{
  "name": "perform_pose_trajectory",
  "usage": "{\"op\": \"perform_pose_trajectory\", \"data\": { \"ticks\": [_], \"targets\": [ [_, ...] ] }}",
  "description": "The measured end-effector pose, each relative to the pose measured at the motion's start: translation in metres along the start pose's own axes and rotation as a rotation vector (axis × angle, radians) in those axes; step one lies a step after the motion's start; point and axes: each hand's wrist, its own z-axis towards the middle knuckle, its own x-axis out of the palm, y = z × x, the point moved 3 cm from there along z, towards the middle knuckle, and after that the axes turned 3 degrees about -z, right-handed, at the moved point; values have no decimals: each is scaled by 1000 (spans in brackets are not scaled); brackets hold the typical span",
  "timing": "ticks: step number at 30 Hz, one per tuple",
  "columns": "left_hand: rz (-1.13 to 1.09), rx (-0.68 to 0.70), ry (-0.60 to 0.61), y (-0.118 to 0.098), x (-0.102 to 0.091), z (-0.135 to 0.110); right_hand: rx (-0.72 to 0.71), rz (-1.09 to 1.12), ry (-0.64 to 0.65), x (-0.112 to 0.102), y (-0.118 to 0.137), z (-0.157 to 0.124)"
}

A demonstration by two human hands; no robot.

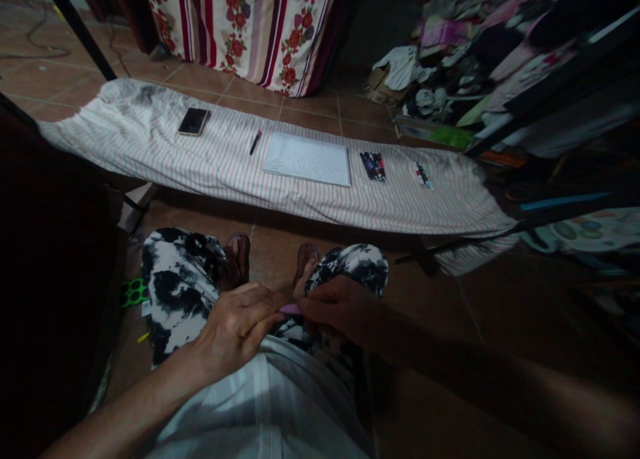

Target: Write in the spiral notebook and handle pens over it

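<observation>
Above my lap, my left hand (245,320) and my right hand (327,305) meet, both with fingers closed. Between their fingertips shows a small, slim pink-purple object (289,309); its kind is too hidden to name. My right fingers pinch one end of it, while the other end runs into my left fingers. Beyond my knees, a spiral notebook (305,157) lies open on a striped cloth (220,165). A dark pen with a reddish end (255,142) rests left of the notebook.
A phone (193,121) lies at the cloth's left. Right of the notebook are several dark markers (373,167) and a small cluster of light-coloured pens (424,176). Clothes (445,32) are heaped at the back right. A floral curtain (250,25) hangs behind. Dark bars (80,32) flank the cloth.
</observation>
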Motion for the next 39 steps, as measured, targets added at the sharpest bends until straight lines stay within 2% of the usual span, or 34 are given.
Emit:
{"op": "perform_pose_trajectory", "data": {
  "ticks": [3,5,6,8,10,12,14,16,25,31,39],
  "targets": [
    [51,5,-6,1,2,0,89,285,67,4,-7,3],
    [45,-50,1,4,4,1,85,322,61,3,-9,6],
    [21,-100,9,7,5,3,78,281,44,1,-9,7],
    [-74,-226,14,13,7,5,-6,26,-39,-6,-4,10],
    [-219,-350,12,18,9,8,-210,-340,-232,-16,5,10],
    [-382,-459,4,22,11,10,-417,-566,-380,-23,12,7],
    [-526,-546,-2,23,12,11,-564,-629,-412,-25,15,5],
    [-636,-601,-9,24,12,12,-644,-641,-397,-25,14,6],
    [-895,-609,20,28,8,6,-703,-633,-398,-34,17,4],
    [-762,-460,57,26,5,10,-660,-627,-397,-42,16,2],
    [-681,-503,72,27,7,11,-644,-625,-383,-43,17,4]
  ]
}}
